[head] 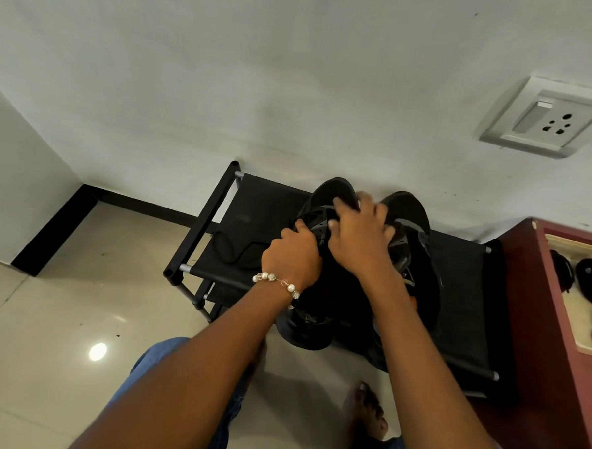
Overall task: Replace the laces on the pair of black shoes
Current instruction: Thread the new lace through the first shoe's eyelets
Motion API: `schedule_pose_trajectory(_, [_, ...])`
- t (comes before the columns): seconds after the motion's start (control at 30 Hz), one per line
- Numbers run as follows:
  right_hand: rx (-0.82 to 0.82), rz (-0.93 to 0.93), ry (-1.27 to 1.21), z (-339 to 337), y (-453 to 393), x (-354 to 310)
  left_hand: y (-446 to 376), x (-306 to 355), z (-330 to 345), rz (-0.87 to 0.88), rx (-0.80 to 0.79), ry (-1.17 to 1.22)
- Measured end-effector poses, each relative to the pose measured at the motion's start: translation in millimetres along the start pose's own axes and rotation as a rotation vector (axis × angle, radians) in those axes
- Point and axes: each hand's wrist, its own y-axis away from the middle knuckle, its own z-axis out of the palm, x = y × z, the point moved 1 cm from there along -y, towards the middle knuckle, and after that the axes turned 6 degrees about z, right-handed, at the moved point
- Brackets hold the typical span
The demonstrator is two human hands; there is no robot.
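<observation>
Black shoes sit side by side on the top shelf of a low rack (462,288) against the wall, toes toward the wall, heels toward the person. Both hands work the left shoe (326,205); the right shoe (412,209) lies just beside it, untouched. The left hand (291,255) curls round the near left edge of its eyelet row, seemingly steadying it. The right hand (361,233) reaches across the tongue, thumb and fingers apparently pinching something at the eyelets, though blur hides what. A loose black lace (233,252) lies on the shelf, left of the shoe, nearer the left hand.
</observation>
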Motion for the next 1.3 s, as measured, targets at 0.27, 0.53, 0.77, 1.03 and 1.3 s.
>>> schedule_pose_trajectory(0.27, [-0.154,0.075,0.063,13.0,0.7,-0.4,-1.2,1.1,3.6,-0.001,-0.001,-0.029])
schedule_pose_trajectory(0.53, [-0.236,0.244,-0.692,-12.3,-4.4,6.8,-3.7,4.9,9.4,-0.030,0.001,-0.040])
schedule_pose_trajectory(0.77, [-0.260,0.109,-1.403,-65.1,7.0,2.5,-2.3,7.9,10.8,-0.025,0.016,-0.083])
schedule_pose_trajectory(1.03, [0.102,-0.097,-1.306,-75.0,6.1,1.4,-3.5,6.3,10.7,0.000,0.005,-0.076])
schedule_pose_trajectory(1.3, [-0.025,-0.038,-0.043,4.2,-6.3,2.8,-2.7,4.4,9.7,-0.023,0.007,-0.023])
